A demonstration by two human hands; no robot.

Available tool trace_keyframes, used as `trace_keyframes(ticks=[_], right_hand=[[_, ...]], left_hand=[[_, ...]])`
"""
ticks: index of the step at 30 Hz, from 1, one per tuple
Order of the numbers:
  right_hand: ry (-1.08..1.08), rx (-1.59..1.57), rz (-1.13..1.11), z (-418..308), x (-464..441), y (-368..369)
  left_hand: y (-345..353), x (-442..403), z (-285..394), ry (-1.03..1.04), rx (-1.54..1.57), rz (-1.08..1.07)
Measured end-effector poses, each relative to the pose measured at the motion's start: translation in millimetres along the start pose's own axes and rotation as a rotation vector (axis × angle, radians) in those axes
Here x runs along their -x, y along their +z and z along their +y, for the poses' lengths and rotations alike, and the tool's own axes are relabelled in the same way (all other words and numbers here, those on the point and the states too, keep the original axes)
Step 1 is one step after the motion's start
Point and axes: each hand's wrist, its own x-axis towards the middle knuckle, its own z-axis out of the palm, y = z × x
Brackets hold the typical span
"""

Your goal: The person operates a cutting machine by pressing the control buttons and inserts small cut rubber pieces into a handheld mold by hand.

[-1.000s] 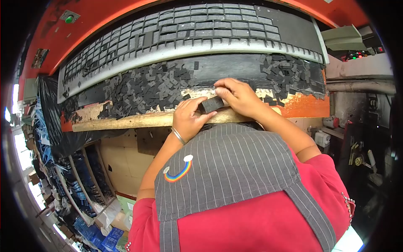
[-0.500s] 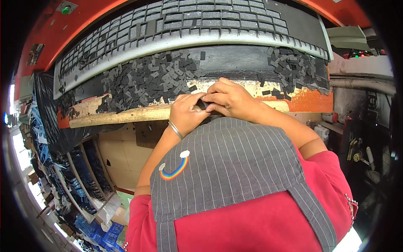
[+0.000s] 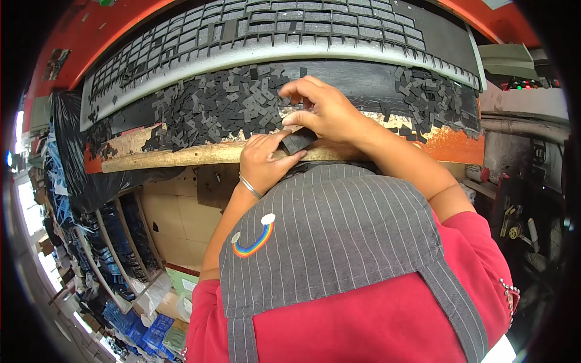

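Observation:
My left hand (image 3: 264, 158) grips a dark, block-like bundle (image 3: 297, 141) between thumb and fingers, close to the wooden front edge. It resembles a stack of the small black rectangular pieces, but its separate layers are hard to make out. Just above it hovers my right hand (image 3: 324, 109), thumb and forefinger spread apart with nothing visible between them. Beyond my left hand lies a heap of loose black rectangular pieces (image 3: 221, 106), flat and scattered over one another.
A second heap of black pieces (image 3: 423, 97) lies at the right. Behind both heaps stretches a black grid sheet (image 3: 254, 30) with a pale front edge. The wooden rail (image 3: 163, 158) borders the work surface, and a black plastic bag (image 3: 66, 145) hangs at left.
My right hand has let go of the dark bundle and opened, moving slightly away toward the loose pieces. My left hand still holds the bundle, now more exposed.

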Motion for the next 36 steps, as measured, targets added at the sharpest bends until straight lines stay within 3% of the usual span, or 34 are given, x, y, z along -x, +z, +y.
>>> trace_keyframes(ticks=[3, 8, 14, 20, 27, 36], right_hand=[[-0.252, 0.082, 0.006, 10.8, 9.9, 5.3], [-0.417, 0.280, -0.103, 14.7, 35.1, 5.6], [-0.437, 0.246, -0.057, 19.6, 42.4, 9.0], [-0.278, 0.179, 0.032, 27.4, 53.1, 5.0], [-0.440, 0.302, -0.018, 15.5, 47.3, 5.1], [-0.328, 0.168, -0.047, 18.6, 50.8, 11.1]], left_hand=[[-1.1, 2.4, -4.6, -0.001, 0.005, 0.012], [0.8, 3.8, -8.8, 0.034, 0.038, 0.035], [-0.3, 3.4, -10.2, 0.076, 0.029, 0.020], [-0.3, 2.3, -7.9, 0.030, 0.027, 0.008], [0.5, 2.1, -9.5, 0.045, 0.026, 0.001], [-0.8, 1.2, -9.6, 0.051, 0.039, -0.009]])
